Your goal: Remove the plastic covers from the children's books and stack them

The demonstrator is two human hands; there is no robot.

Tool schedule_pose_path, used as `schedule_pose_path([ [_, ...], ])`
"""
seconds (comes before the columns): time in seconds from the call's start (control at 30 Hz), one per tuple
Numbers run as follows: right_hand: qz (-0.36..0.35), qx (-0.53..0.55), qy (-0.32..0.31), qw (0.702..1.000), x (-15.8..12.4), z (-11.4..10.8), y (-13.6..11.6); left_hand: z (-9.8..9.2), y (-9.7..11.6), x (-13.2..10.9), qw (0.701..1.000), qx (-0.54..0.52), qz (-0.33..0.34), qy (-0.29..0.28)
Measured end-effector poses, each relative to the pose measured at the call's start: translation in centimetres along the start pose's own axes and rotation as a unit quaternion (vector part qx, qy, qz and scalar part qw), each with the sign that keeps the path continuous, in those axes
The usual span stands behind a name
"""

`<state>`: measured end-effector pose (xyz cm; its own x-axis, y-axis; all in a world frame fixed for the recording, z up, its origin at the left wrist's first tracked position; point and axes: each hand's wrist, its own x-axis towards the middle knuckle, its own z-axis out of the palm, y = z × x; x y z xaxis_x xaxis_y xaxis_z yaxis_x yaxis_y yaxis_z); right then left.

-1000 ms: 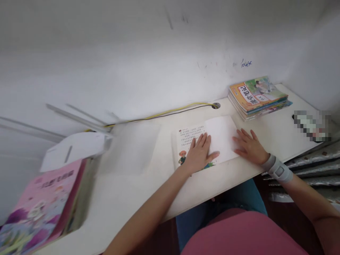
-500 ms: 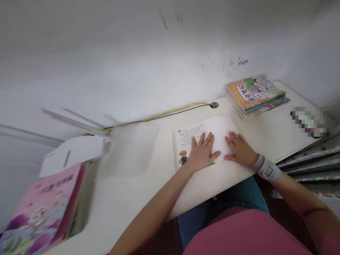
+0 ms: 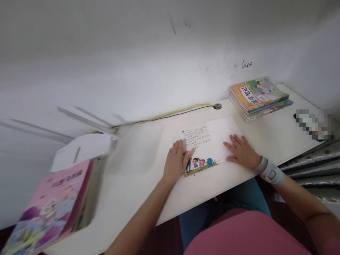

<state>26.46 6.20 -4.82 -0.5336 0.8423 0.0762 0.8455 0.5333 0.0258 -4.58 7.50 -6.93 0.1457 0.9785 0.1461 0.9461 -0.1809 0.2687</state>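
An open booklet [image 3: 202, 141] lies flat on the white desk [image 3: 143, 191]. Its left page carries printed text with colourful cartoon figures along the bottom; a blank white page [image 3: 221, 131] covers the right side. My left hand [image 3: 175, 161] lies on the left edge of the printed page, fingers stretched out, thumb apart. My right hand [image 3: 243, 152], with a grey wristband [image 3: 271, 172], rests spread on the right edge of the blank page. Neither hand grips anything.
Stacked books [image 3: 260, 95] stand at the back right, near a pixelated object [image 3: 313, 124]. At left are a pink-covered book pile [image 3: 55, 202], a white router-like device [image 3: 82, 150] with antennas and a translucent sheet [image 3: 135, 148]. Yellow and black cables [image 3: 170, 113] run along the wall.
My left hand has slid left across the printed page to its left edge, uncovering text and cartoon figures. My right hand stays at the right edge. The view has shifted slightly.
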Motion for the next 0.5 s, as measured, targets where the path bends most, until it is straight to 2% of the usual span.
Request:
schedule_pose_path([
  [0.13,0.002,-0.009,-0.010,1.000,-0.19,-0.04,-0.13,0.07,-0.43,-1.26,1.000,0.021,0.005,0.001],
  [0.5,0.028,-0.012,-0.026,0.999,-0.13,-0.62,0.35,-0.50,0.45,-1.29,0.996,0.081,0.029,-0.013],
])
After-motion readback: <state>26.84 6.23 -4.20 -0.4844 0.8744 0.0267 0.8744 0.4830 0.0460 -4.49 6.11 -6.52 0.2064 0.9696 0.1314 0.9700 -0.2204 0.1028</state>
